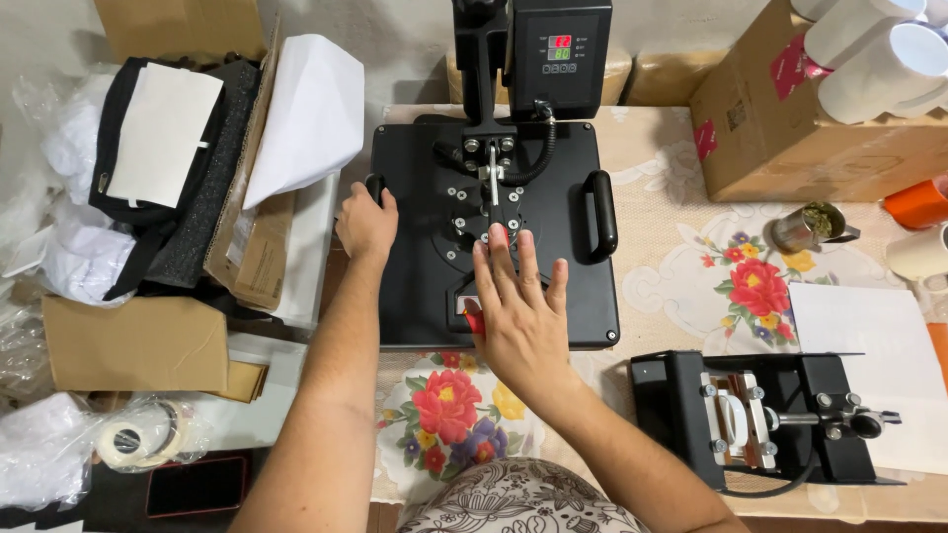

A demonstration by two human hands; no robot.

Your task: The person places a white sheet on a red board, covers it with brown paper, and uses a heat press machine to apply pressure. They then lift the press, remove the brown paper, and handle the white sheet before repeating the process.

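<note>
Black metal fills the middle of the view: a flat heat press (494, 237) sits on the counter (681, 286), its upper plate closed down and its control box with a lit display (560, 47) rising behind. The left hand (365, 225) is closed around the press's left side handle (375, 188), a grip that seems meant to steady the plate or swing it. The right hand (518, 311) lies open, fingers spread and flat on the top of the plate near its front edge, apparently pressing or bracing it; something small and red (474, 318) shows beside the thumb, too hidden to identify. The matching right handle (602, 215) stands free. Beneath the press a flowered cloth covers the counter. Just to the right front sits a smaller black mug press (765, 419) with a lever, and beyond it a white sheet (869, 336). Farther right, a cardboard box (790, 138) carries white mugs (879, 54), kept near for use. To the left lie folded white fabric (311, 109), a black bag (158, 168) and a tape roll (133, 439).
</note>
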